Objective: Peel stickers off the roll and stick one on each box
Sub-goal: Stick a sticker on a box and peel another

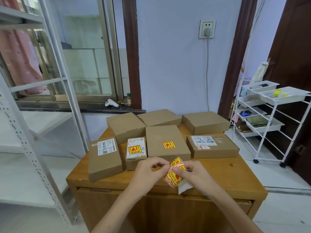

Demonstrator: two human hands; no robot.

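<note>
Both hands pinch the roll over the table's near edge, left hand picking a sticker corner, right hand gripping the strip; best lift slowly, uncreased, then press onto an unlabelled box.

Left hand: bare; no ring, glove or watch visible; short nails.
Right hand: bare; no ring or glove visible; thumbnail short and unpainted.
Left forearm: bare to the frame's lower edge, no sleeve or cuff in view.
Right forearm: bare likewise, no sleeve, strap or band.
Markings: none seen on either arm.
</note>
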